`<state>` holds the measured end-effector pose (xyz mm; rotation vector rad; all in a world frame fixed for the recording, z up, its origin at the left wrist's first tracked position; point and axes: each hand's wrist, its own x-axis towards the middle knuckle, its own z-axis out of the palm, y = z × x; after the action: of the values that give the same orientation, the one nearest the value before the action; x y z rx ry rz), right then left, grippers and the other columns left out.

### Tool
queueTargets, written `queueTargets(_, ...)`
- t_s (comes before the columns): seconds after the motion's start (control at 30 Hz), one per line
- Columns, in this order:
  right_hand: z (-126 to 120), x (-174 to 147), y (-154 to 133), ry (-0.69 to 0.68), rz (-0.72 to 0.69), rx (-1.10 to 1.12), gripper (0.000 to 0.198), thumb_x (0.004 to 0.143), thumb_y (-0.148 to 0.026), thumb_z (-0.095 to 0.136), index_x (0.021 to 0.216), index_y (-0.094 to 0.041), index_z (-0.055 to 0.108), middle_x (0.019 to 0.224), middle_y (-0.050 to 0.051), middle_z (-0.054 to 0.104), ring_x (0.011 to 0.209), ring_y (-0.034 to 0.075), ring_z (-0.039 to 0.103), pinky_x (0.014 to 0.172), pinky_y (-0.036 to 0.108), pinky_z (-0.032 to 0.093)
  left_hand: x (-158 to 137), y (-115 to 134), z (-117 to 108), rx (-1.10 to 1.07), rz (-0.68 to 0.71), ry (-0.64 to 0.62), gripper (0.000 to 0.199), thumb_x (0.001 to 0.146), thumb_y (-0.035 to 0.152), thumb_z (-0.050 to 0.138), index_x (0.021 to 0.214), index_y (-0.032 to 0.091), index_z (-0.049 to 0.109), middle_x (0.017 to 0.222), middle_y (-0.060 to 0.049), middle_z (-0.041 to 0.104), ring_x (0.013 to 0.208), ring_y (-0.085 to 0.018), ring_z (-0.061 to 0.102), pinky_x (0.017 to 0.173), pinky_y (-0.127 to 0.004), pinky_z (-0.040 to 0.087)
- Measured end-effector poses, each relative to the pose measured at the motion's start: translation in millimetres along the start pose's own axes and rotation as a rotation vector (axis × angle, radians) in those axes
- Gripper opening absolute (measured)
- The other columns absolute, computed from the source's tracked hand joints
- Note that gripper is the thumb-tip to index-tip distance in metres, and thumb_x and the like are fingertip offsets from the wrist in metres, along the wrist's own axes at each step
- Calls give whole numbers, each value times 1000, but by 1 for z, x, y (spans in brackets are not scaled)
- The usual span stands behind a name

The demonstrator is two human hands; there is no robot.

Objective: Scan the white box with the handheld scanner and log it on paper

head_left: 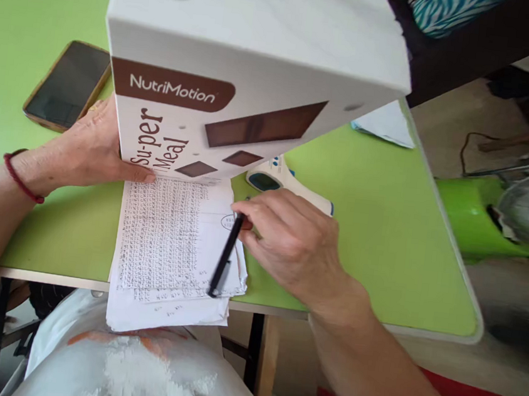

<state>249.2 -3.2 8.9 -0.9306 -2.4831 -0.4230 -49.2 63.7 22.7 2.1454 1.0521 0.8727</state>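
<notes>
A large white box (274, 107) printed "NutriMotion Su-per Meal" leans over the papers, tilted. My left hand (92, 148) grips its lower left corner, the thumb along the bottom edge; the other fingers are partly hidden behind the box. Between the closed fingers of my right hand (292, 245) is a black pen (226, 257), slanting down to the left across the right side of the papers. The stack of papers (166, 238), covered in rows of handwriting, overhangs the table's front edge. Just behind my right hand lies a white handheld thermometer (309, 196), partly covered by the hand.
A smartphone (66, 86) in a brown case lies left of the box on the green table (382, 248). Folded white paper (388, 126) sits behind the box at the right. Beyond the table's right edge are a bright green object (480, 214) and metal parts.
</notes>
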Motion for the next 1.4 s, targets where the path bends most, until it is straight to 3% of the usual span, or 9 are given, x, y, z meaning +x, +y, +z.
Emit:
queueTargets(0.17, 1, -5, 5, -74, -28, 92, 23, 82, 0, 55, 91, -15, 70, 73, 4, 69, 66, 17, 63, 56, 29, 51, 0, 13, -2, -136, -64, 63, 75, 58, 51, 93, 119, 21, 63, 124, -4, 67, 146, -35, 33, 124, -47, 28)
queueTargets(0.27, 5, -11, 27, 45, 227, 49, 27, 81, -8, 59, 105, -13, 69, 86, 11, 69, 77, 22, 66, 58, 31, 54, -5, 11, -1, -172, -100, 125, 81, 58, 49, 94, 125, 19, 59, 124, -4, 67, 145, -34, 36, 122, -46, 33)
queueTargets(0.37, 12, -23, 52, -97, 498, -46, 43, 75, -19, 68, 117, -14, 66, 102, 18, 66, 90, 32, 64, 63, 41, 53, -10, 8, 2, -207, -122, 180, 87, 60, 48, 94, 132, 18, 55, 125, -4, 66, 142, -33, 41, 118, -46, 37)
queueTargets(0.47, 22, -36, 68, -277, 616, 127, 40, 75, -23, 70, 114, -20, 66, 87, 10, 65, 75, 26, 62, 62, 39, 49, -13, 10, 5, -188, -120, 217, 90, 61, 47, 94, 135, 18, 53, 129, -4, 65, 137, -34, 46, 117, -47, 37)
queueTargets(0.53, 24, -40, 69, -217, 702, 273, 36, 74, -24, 72, 110, -24, 66, 84, 7, 64, 72, 25, 60, 62, 39, 49, -15, 16, 7, -200, -120, 250, 88, 61, 46, 95, 134, 19, 53, 128, -3, 66, 133, -33, 50, 116, -48, 39)
queueTargets(0.67, -4, -28, 42, 272, 923, 589, 31, 73, -30, 78, 101, -38, 68, 95, 4, 65, 86, 27, 58, 70, 45, 51, -19, 33, 11, -389, -124, 211, 63, 72, 41, 89, 123, 16, 61, 117, -6, 71, 110, -30, 66, 93, -40, 55)
queueTargets(0.73, -26, -17, 15, 383, 989, 909, 23, 74, -38, 79, 95, -39, 70, 92, 4, 62, 83, 24, 56, 69, 43, 52, -20, 39, 11, -491, -163, 121, 54, 76, 35, 87, 119, 15, 63, 110, -6, 73, 100, -27, 70, 82, -35, 58)
queueTargets(0.97, -49, 5, -74, 351, 1011, 1768, 36, 69, -48, 77, 99, -27, 73, 66, -1, 52, 57, 12, 44, 49, 28, 40, -17, 55, 8, -643, -278, -126, 48, 71, 17, 84, 113, 13, 61, 94, -6, 74, 95, -27, 71, 73, -30, 59)
queueTargets(1.4, -22, 26, -92, 293, 998, 1753, 31, 69, -40, 82, 94, -26, 72, 68, -2, 57, 57, 11, 49, 50, 26, 43, -20, 48, 8, -585, -237, -174, 50, 72, 26, 86, 113, 14, 60, 104, -8, 75, 90, -26, 73, 73, -32, 62)
